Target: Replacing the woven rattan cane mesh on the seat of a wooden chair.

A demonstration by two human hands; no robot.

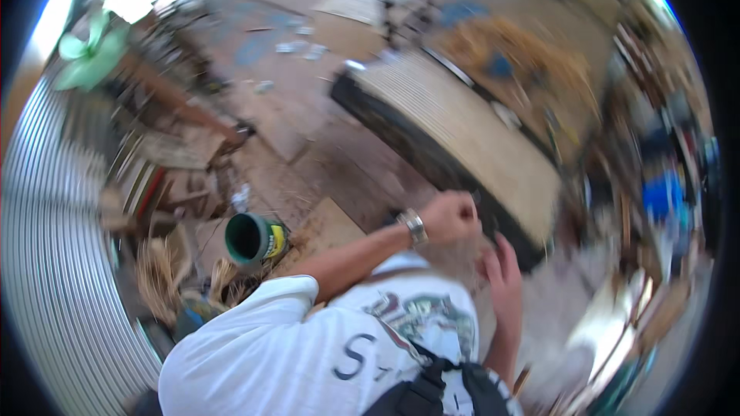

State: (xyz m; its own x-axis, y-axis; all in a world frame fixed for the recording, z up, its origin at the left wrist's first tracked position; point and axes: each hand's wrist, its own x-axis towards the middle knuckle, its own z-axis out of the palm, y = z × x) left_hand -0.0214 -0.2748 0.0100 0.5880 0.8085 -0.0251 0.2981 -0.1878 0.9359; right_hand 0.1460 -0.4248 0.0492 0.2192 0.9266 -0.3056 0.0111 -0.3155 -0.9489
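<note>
My left hand (451,217), with a metal-banded watch (413,226) at the wrist, is in front of my body with its fingers curled in. Whether something thin is between them is too blurred to see. Close by on the right, my right hand (503,271) has its fingers stretched out and apart, pointing up toward the left one. Both are nearest to the near end of a long, low block (455,119) with a pale, ribbed top and dark sides. It lies slantwise on the floor, and neither hand clearly touches it.
A dark green can (245,237) with a yellow label stands at left, beside bundles of dry straw-like fibre (158,281). More loose fibre (524,50) lies beyond the block. Corrugated metal sheet (58,262) walls the left. Clutter, including something blue (664,196), lines the right.
</note>
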